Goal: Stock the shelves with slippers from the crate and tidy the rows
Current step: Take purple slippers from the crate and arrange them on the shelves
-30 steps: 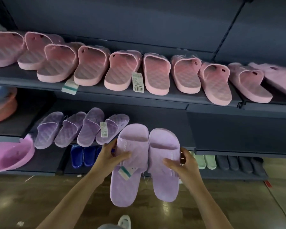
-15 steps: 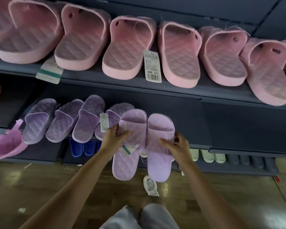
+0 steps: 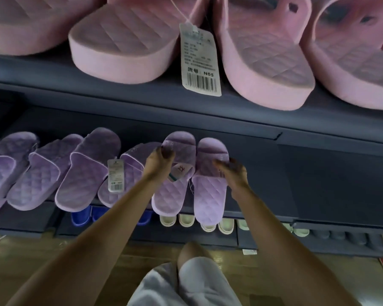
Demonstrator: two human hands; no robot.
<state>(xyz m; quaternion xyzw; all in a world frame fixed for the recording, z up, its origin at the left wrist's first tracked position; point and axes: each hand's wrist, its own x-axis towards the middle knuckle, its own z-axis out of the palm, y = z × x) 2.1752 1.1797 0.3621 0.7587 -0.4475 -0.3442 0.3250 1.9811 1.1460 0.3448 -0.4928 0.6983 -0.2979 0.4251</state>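
Noted the step in hand as setting a lilac pair onto the middle shelf (image 3: 318,184), directly beside the white barcode tag (image 3: 115,175), on its side away from the lilac row (image 3: 84,171). Found the inner lilac slipper (image 3: 175,191) nearest the tag, with the outer lilac slipper (image 3: 210,195) against it on the far side. Found both heels overhanging the shelf lip, lower than the tag.

Recommended handling:
- Push both in together until the heels line up with those of the row beyond the tag.
- Turn the toes to match that row's slant (the pair sits straighter at present).
- Tuck the pair's own paper label (image 3: 181,171) flat.
- Avoid knocking the slipper that carries the tag.

Recorded the left hand (image 3: 158,163) just beside the tag and slightly above it, wrist bent, fingers curled over the inner slipper's strap and gripping it. Recorded the right hand (image 3: 232,173) farthest from the tag, thumb across the outer slipper's strap edge, apparently pinching it; blurred at the fingertips, so stated with reserve. Observed both forearms stretched forward and converging on the pair.
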